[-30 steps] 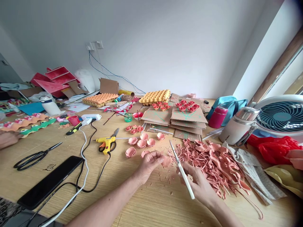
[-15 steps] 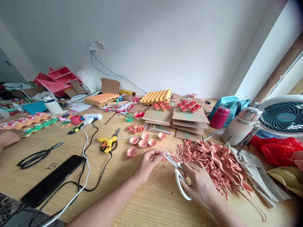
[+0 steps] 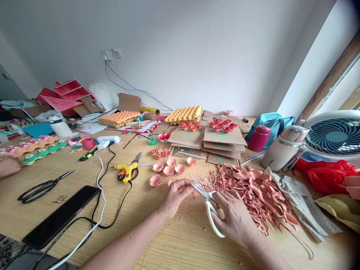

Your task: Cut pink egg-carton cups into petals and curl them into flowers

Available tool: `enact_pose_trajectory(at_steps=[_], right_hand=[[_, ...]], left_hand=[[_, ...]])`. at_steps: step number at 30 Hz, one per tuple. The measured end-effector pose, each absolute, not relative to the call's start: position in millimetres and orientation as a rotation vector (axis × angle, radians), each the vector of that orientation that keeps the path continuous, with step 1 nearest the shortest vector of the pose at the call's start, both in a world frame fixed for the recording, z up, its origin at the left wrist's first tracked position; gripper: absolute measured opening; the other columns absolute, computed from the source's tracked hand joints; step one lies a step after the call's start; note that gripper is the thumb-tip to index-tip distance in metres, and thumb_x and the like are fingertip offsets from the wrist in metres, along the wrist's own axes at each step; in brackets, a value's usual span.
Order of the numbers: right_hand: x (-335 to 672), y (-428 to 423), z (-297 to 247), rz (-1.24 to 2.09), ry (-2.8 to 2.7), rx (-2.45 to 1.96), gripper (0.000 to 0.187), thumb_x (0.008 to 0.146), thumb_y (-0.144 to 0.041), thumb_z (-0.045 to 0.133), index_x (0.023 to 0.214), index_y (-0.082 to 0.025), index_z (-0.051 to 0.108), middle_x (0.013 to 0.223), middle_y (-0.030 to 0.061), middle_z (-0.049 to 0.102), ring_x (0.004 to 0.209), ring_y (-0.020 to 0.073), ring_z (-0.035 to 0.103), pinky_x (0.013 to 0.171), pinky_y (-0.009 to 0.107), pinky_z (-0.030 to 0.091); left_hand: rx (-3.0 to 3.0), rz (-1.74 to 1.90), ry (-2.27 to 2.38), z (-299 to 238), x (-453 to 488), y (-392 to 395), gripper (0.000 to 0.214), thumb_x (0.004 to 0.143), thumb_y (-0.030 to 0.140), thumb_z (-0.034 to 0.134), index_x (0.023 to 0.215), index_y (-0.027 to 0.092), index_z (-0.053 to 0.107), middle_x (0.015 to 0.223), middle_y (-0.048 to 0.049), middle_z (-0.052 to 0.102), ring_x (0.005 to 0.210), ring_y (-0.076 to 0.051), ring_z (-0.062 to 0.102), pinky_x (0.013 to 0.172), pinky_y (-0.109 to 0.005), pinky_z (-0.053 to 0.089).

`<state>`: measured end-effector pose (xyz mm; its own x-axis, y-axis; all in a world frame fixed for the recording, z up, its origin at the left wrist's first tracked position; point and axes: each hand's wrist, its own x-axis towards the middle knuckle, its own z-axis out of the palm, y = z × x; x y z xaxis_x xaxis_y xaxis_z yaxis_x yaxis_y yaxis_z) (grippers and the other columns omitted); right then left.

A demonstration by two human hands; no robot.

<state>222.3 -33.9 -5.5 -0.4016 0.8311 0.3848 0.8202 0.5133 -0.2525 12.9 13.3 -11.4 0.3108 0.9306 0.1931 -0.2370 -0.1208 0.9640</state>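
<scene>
My left hand (image 3: 174, 197) is closed in a pinch on a small pink egg-carton piece (image 3: 195, 191), most of it hidden by my fingers. In my right hand (image 3: 235, 214) are white-handled scissors (image 3: 213, 221), fingers through the loops. Their blades are parted, tips pointing up and left, right at the piece. Beyond my left hand stand several pink carton cups (image 3: 168, 171), and one more pink cup (image 3: 172, 181) shows partly behind its fingers. A heap of pink carton scraps (image 3: 253, 187) spreads just past my right hand, small trimmings lying around it.
A yellow glue gun (image 3: 126, 171), black scissors (image 3: 45, 186), a black phone (image 3: 60, 217) and cables lie left. Red carton flowers (image 3: 224, 125) sit on stacked cardboard (image 3: 225, 139). Bottles and a fan (image 3: 334, 137) stand right. Another person's hand (image 3: 8, 167) rests at the left edge.
The view has shifted slightly, and another pink cup now shows more behind my left fingers. The other person's hand has drawn back left from the green carton strip. My hands keep nearly the same pose.
</scene>
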Motion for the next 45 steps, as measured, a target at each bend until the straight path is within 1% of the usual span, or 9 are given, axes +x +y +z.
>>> enact_pose_trajectory(at_steps=[5,11,17,23,28,33,37,42,45], right_hand=[[222.9,-34.7,-7.2,0.066,-2.297,-1.332,0.014,0.084,-0.033,0.056,0.079,-0.023,0.047,0.074,-0.0004,0.058,0.071,0.0184,0.053,0.079,0.033,0.032],[223.5,-34.1,-7.6,0.061,-2.310,-1.292,0.014,0.083,-0.035,0.056,0.082,-0.023,0.049,0.077,0.0006,0.059,0.073,0.0195,0.053,0.084,0.036,0.034],[222.7,-34.6,-6.7,0.072,-2.304,-1.219,0.014,0.085,-0.035,0.054,0.081,-0.023,0.048,0.075,0.0002,0.058,0.069,0.0176,0.051,0.083,0.036,0.034],[222.1,-37.2,-7.3,0.136,-2.323,-1.200,0.020,0.090,-0.038,0.050,0.079,-0.022,0.044,0.073,-0.0009,0.054,0.067,0.0168,0.047,0.083,0.037,0.032],[222.0,-38.8,-5.0,0.189,-2.324,-1.175,0.023,0.091,-0.039,0.049,0.078,-0.022,0.042,0.073,-0.0009,0.053,0.068,0.0168,0.046,0.081,0.036,0.032],[222.0,-40.5,-3.7,0.223,-2.332,-1.154,0.022,0.091,-0.036,0.049,0.076,-0.022,0.039,0.071,-0.0020,0.051,0.066,0.0158,0.045,0.079,0.035,0.033],[222.9,-40.4,-4.4,0.229,-2.347,-1.139,0.018,0.090,-0.031,0.050,0.077,-0.022,0.041,0.070,-0.0026,0.052,0.065,0.0148,0.045,0.078,0.034,0.033],[224.5,-39.2,-4.1,0.202,-2.361,-1.161,0.020,0.088,-0.033,0.052,0.076,-0.022,0.042,0.069,-0.0028,0.051,0.064,0.0145,0.044,0.078,0.034,0.032],[224.3,-39.5,-3.1,0.202,-2.373,-1.182,0.019,0.088,-0.034,0.052,0.077,-0.022,0.042,0.072,-0.0021,0.051,0.066,0.0153,0.045,0.081,0.035,0.032]], left_hand=[[1.313,1.130,0.688,-9.0,14.3,10.0,0.020,0.085,0.031,0.067,0.080,0.013,0.072,0.071,-0.0030,0.069,0.074,-0.015,0.061,0.082,-0.029,0.045],[1.293,1.086,0.667,-8.7,15.0,7.1,0.021,0.086,0.034,0.066,0.081,0.014,0.072,0.074,-0.0036,0.069,0.079,-0.016,0.061,0.086,-0.031,0.044],[1.274,1.061,0.677,-9.5,14.8,6.9,0.026,0.083,0.039,0.069,0.087,0.014,0.073,0.077,-0.0049,0.069,0.080,-0.018,0.061,0.087,-0.032,0.043],[1.250,1.039,0.632,-5.4,15.8,4.9,0.022,0.085,0.034,0.067,0.085,0.014,0.074,0.077,-0.0038,0.067,0.077,-0.015,0.057,0.082,-0.028,0.043],[1.251,1.024,0.625,-6.1,14.0,5.6,0.022,0.085,0.034,0.067,0.089,0.014,0.074,0.077,-0.0038,0.067,0.080,-0.016,0.059,0.085,-0.029,0.043],[1.277,1.027,0.630,-6.0,12.1,6.2,0.023,0.085,0.036,0.067,0.090,0.014,0.074,0.077,-0.0039,0.068,0.081,-0.018,0.062,0.087,-0.031,0.045],[1.338,0.993,0.659,-2.1,9.0,6.6,0.024,0.086,0.037,0.066,0.090,0.015,0.074,0.080,-0.0055,0.071,0.084,-0.020,0.065,0.089,-0.033,0.046],[1.437,0.944,0.665,5.1,5.0,9.4,0.030,0.084,0.044,0.066,0.091,0.016,0.074,0.087,-0.0074,0.073,0.085,-0.021,0.067,0.087,-0.035,0.050],[1.446,0.946,0.646,6.4,3.5,12.2,0.028,0.081,0.043,0.070,0.088,0.016,0.074,0.089,-0.0072,0.072,0.086,-0.022,0.068,0.084,-0.036,0.053]])
